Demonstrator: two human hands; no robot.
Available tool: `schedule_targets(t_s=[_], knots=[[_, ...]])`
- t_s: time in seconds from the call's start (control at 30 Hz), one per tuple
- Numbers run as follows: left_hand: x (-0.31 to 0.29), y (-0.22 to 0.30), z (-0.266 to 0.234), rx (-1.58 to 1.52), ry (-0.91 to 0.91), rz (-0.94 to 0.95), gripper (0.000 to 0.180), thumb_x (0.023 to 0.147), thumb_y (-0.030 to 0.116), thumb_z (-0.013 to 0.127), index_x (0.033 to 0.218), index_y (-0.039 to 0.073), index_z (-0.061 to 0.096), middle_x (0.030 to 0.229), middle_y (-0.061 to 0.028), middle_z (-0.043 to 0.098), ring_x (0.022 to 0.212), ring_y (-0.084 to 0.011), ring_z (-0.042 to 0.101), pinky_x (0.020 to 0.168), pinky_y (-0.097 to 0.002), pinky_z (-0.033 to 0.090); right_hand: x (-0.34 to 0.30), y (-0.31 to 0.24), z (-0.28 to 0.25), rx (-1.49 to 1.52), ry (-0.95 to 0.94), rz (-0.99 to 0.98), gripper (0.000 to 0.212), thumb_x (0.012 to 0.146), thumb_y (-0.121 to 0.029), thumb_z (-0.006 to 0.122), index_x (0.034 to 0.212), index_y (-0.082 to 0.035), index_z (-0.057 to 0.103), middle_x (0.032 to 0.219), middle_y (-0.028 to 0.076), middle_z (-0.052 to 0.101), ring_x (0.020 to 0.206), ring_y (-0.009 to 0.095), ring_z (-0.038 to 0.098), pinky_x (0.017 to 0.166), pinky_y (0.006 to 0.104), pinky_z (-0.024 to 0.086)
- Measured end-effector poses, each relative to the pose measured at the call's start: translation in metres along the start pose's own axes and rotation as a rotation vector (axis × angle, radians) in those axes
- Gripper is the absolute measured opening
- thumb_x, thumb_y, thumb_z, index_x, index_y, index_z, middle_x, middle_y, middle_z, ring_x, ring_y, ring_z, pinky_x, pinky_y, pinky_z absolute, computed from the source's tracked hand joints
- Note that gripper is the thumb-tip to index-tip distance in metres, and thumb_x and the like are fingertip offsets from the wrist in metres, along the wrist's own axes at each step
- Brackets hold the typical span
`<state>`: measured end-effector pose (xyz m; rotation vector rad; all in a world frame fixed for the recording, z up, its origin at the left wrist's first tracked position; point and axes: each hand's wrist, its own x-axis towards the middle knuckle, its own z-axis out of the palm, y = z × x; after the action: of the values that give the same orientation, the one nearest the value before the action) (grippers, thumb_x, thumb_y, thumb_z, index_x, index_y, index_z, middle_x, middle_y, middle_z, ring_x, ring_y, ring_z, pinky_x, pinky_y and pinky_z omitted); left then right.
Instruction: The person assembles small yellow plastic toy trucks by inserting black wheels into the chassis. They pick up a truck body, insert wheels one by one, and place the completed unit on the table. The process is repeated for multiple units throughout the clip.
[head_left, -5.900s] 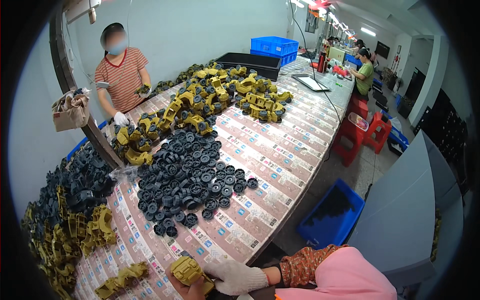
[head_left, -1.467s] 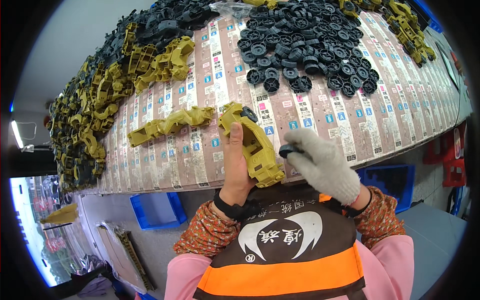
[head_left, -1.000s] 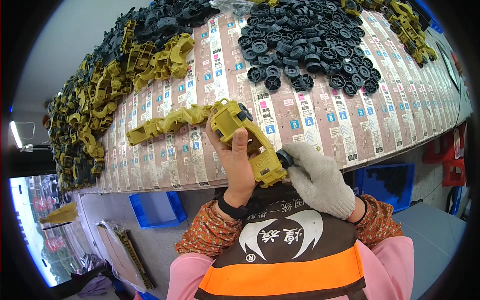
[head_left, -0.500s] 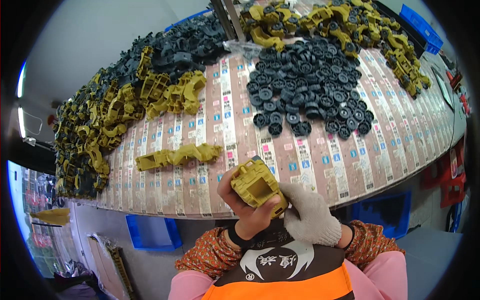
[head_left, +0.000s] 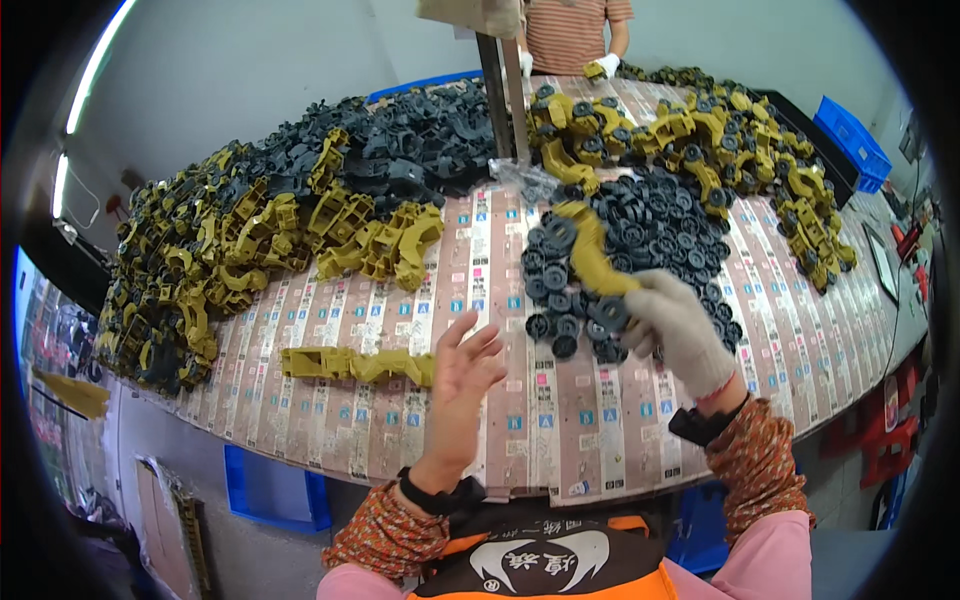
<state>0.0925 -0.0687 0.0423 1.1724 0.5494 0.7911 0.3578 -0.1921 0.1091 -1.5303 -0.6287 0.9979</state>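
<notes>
My right hand [head_left: 684,332], in a whitish knit glove, grips the near end of a yellow plastic toy vehicle body [head_left: 592,256]. The body is blurred and tilted over the pile of black toy wheels [head_left: 660,225]. Dark wheels show by its two ends, but I cannot tell whether they are fitted to it or lie behind it. My bare left hand [head_left: 462,385] is raised above the table, fingers apart and nothing in them. Just left of it lies a long yellow toy body [head_left: 350,367], its right end partly hidden by that hand.
Yellow bodies [head_left: 235,235] and black plastic parts [head_left: 400,150] heap up on the left. Wheeled yellow bodies [head_left: 690,130] lie at the back right. A metal post [head_left: 497,100] rises mid-table near a clear plastic bag [head_left: 525,180]. Across the table stands a person in a striped shirt [head_left: 567,38].
My hands have parted. The right has carried a yellow body forward and right over the wheels; the left has let go and opened. The view has tilted up, showing the person opposite.
</notes>
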Motion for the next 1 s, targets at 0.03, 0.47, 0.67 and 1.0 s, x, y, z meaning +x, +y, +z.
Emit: schedule_targets(t_s=[0.03, 0.47, 0.67, 1.0], knots=[[0.001, -0.001, -0.010, 0.003, 0.040, -0.033, 0.052, 0.110, 0.017, 0.057, 0.159, 0.016, 0.041, 0.147, -0.0089, 0.056, 0.126, -0.0187, 0.059, 0.107, -0.0374, 0.049, 0.013, -0.006, -0.013, 0.037, 0.051, -0.011, 0.044, 0.097, -0.026, 0.065, 0.126, 0.007, 0.059, 0.091, 0.013, 0.070, 0.063, 0.013, 0.064, 0.052, 0.0273, 0.052], [-0.019, 0.012, -0.121, 0.188, 0.368, -0.004, 0.025, 0.107, 0.013, 0.060, 0.131, 0.011, 0.060, 0.115, 0.0002, 0.065, 0.104, -0.0098, 0.063, 0.084, -0.0253, 0.050, 0.241, -0.088, -0.098, 0.207, 0.356, -0.377, 0.041, 0.101, -0.019, 0.067, 0.130, 0.008, 0.053, 0.078, 0.004, 0.058, 0.055, 0.017, 0.057, 0.051, 0.0305, 0.048], [-0.017, 0.007, -0.154, 0.587, 0.395, 0.209, 0.027, 0.102, 0.006, 0.061, 0.129, 0.006, 0.063, 0.119, -0.0038, 0.065, 0.109, -0.0141, 0.061, 0.091, -0.0283, 0.049, 0.210, -0.060, -0.052, -0.145, 0.291, -0.332, 0.041, 0.099, -0.015, 0.062, 0.132, 0.010, 0.060, 0.091, 0.004, 0.064, 0.073, 0.011, 0.060, 0.063, 0.0272, 0.052], [0.031, 0.051, -0.124, 1.497, -0.078, 0.378, 0.055, 0.090, 0.012, 0.068, 0.145, 0.017, 0.060, 0.149, -0.0151, 0.058, 0.141, -0.0403, 0.049, 0.119, -0.0533, 0.034, 0.023, 0.018, -0.039, -0.507, 0.059, -0.178, 0.033, 0.099, -0.008, 0.064, 0.130, 0.002, 0.065, 0.100, 0.003, 0.069, 0.081, 0.007, 0.060, 0.072, 0.0254, 0.051]])
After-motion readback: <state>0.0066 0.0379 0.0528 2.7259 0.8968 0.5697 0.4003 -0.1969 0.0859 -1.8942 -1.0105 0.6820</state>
